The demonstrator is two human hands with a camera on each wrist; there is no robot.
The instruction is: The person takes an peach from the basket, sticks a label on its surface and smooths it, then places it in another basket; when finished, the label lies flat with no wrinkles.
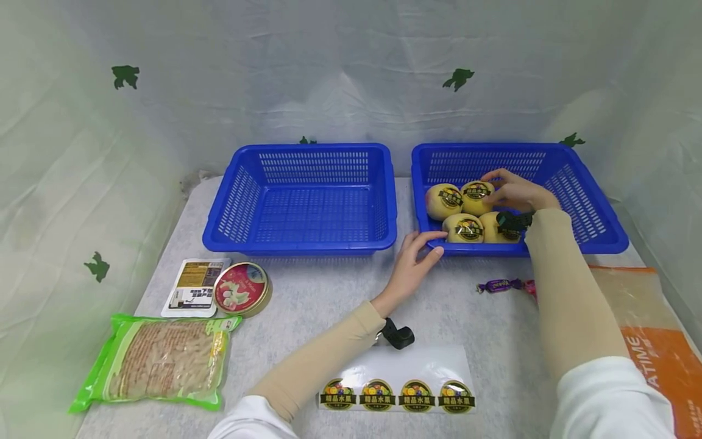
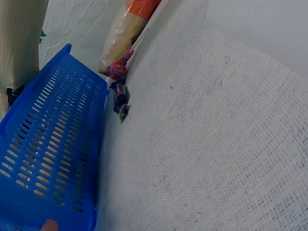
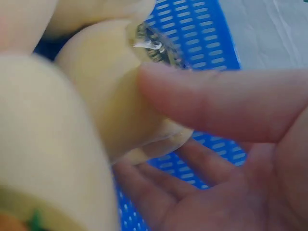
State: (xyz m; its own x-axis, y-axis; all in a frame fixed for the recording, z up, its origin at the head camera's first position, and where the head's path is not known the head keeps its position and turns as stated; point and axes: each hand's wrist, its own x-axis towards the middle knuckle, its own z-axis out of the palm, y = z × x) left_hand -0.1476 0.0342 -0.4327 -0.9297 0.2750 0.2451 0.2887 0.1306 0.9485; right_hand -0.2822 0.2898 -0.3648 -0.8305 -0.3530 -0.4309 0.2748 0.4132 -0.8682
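In the head view, several yellow peaches with round black fruit stickers sit at the left of the right blue basket (image 1: pixel 598 244). My right hand (image 1: pixel 518 192) grips the back right peach (image 1: pixel 476 204). In the right wrist view its thumb lies on that peach (image 3: pixel 103 91) beside the sticker (image 3: pixel 156 45), with fingers around the far side. My left hand (image 1: pixel 410 265) holds the basket's front left rim, index finger over it and thumb outside. Only a fingertip (image 2: pixel 49 225) shows in the left wrist view, against the basket wall (image 2: pixel 57 144). My right wrist strap partly hides the front right peach (image 1: pixel 496 235).
Another blue basket (image 1: pixel 318 213) stands to the left. A sticker sheet (image 1: pixel 400 366) lies in front, with wrapped candy (image 1: pixel 500 285) and an orange bag (image 1: pixel 658 353) at right. A round tin (image 1: pixel 241 289), white packet (image 1: pixel 192 289) and green-edged food bag (image 1: pixel 164 360) lie left.
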